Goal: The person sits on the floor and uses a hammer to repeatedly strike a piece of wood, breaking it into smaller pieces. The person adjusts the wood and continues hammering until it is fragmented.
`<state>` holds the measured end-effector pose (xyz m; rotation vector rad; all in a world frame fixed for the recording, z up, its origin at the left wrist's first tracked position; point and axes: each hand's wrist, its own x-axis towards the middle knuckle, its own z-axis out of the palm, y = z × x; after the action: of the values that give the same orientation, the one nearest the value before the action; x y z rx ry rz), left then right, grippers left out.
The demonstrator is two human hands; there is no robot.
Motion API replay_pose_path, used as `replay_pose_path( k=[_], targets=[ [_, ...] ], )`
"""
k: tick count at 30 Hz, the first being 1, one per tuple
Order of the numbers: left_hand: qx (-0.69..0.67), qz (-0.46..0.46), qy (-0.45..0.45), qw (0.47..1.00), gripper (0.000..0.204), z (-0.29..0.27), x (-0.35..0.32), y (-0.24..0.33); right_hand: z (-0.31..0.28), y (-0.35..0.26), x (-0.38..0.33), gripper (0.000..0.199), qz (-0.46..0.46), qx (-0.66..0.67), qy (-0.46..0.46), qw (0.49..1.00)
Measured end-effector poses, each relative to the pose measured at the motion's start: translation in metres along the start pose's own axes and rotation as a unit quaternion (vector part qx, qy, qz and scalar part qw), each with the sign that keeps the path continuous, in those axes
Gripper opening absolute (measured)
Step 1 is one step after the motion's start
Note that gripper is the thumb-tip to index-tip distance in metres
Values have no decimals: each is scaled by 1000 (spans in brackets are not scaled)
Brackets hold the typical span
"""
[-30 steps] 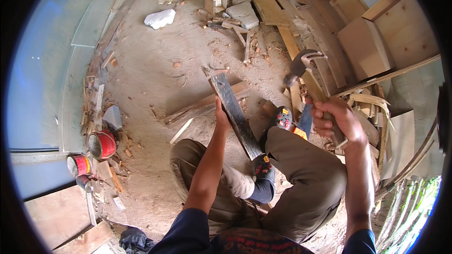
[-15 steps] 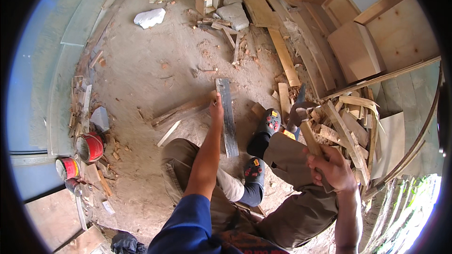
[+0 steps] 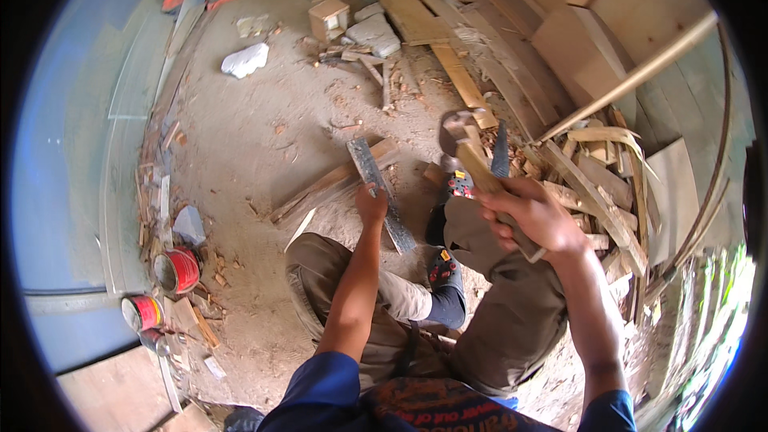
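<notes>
My left hand [image 3: 371, 204] grips a long grey flat strip [image 3: 378, 188] that slants across my lap and rests on a wooden batten [image 3: 328, 184] on the sandy ground. My right hand [image 3: 532, 216] is closed around the wooden handle of a hammer [image 3: 472, 152], whose metal head is raised to the right of the strip's far end. A dark pointed blade [image 3: 500, 152] stands just beyond that hand. I am crouched, my knees in brown trousers below both hands.
Planks and boards [image 3: 480, 40] pile up at the top and right, with wood offcuts [image 3: 600, 184] by my right knee. Two red tins [image 3: 178, 270] sit at the left by a blue wall. A white lump [image 3: 246, 60] and a small wooden box [image 3: 330, 18] lie farther off.
My right hand swung the hammer down and back to my right, then raised it again toward the strip. The left hand kept hold of the strip, which shifted slightly.
</notes>
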<state>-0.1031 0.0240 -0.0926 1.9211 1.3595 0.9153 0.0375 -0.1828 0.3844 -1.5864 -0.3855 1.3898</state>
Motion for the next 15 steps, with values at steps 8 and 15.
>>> replay_pose_path(
  k=[8, 15],
  targets=[
    [-495, -309, -193, 788, 37, -102, -14, 162, 24, 36, 15, 20, -126, 164, -38, 978],
    [-503, -246, -410, 720, 52, -198, -12, 373, 38, 76, 5, 36, -278, -9, 73, 958]
  ],
)
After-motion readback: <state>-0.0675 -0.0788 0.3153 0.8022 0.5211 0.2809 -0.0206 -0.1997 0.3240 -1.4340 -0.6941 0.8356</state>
